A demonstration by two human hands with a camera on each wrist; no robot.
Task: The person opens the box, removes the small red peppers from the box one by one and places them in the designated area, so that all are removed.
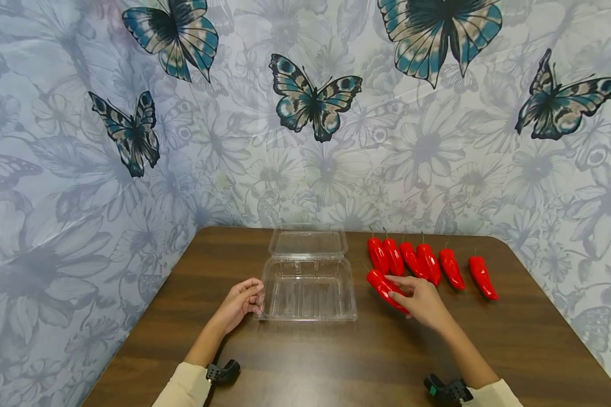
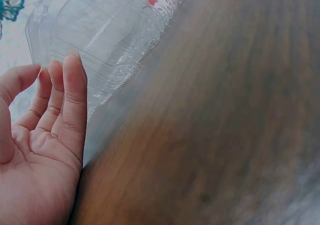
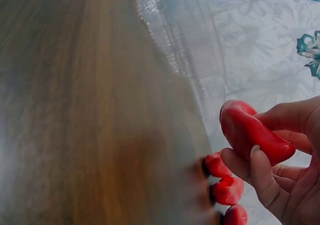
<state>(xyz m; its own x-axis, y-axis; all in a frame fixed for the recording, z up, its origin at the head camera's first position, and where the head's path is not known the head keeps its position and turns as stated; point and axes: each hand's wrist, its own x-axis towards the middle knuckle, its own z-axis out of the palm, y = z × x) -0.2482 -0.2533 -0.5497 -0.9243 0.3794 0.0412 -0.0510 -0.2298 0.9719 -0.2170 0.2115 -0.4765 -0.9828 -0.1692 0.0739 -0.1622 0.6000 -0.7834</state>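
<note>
A clear plastic clamshell container [image 1: 309, 317] lies with its lid folded back on the brown table. At its left wall, my left hand [image 1: 238, 305] pinches the rim between thumb and fingertips. My right hand [image 1: 424, 302] holds a glossy red chili pepper [image 1: 378, 282] just right of the container. In the right wrist view the thumb and fingers grip this chili [image 3: 245, 130] around its middle, its tapered tip towards the palm. Behind the right hand, several more red chilies [image 1: 449, 268] lie in a row, stems pointing to the wall.
The raised lid [image 1: 308, 243] reaches near the table's back edge. Behind the table [image 1: 305, 362] hangs a pale floral wall covering with printed butterflies [image 1: 315, 102]. A dark band [image 1: 223, 371] sits on the left wrist, another [image 1: 448, 390] on the right.
</note>
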